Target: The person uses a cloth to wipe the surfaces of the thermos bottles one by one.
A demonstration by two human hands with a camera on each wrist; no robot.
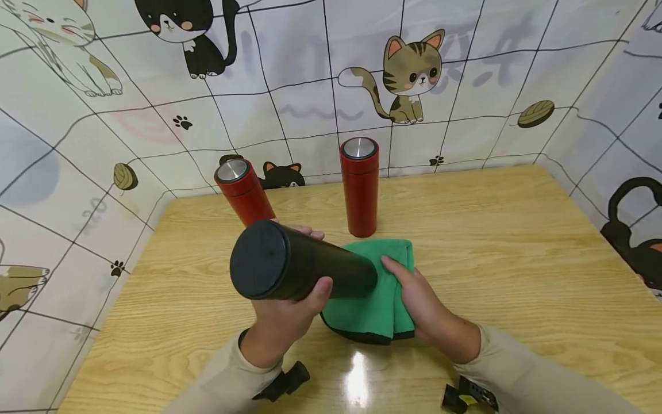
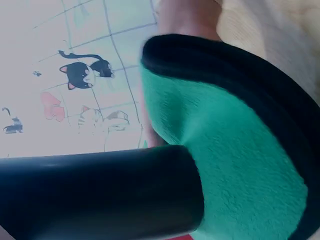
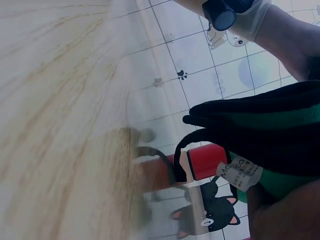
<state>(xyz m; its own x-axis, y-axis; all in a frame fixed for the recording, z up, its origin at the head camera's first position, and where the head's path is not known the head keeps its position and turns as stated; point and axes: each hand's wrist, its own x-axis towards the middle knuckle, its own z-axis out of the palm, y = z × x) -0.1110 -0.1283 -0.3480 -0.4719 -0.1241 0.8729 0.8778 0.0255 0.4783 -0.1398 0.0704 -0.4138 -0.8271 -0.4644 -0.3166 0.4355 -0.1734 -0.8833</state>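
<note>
Gripping a black bottle, the left hand has its fingers curled round the body and holds it tilted above the desk, broad end toward the left. Fingers of the right hand hold a folded green cloth with black edging, which touches the bottle's right end. A white label shows on the cloth. Farther out, two silver-topped red bottles stand on the desk, one far left, partly hidden, another just beyond the cloth.

Black bottle; green cloth, black trim; red flasks, silver lids; cat-patterned, gridded wall
</note>
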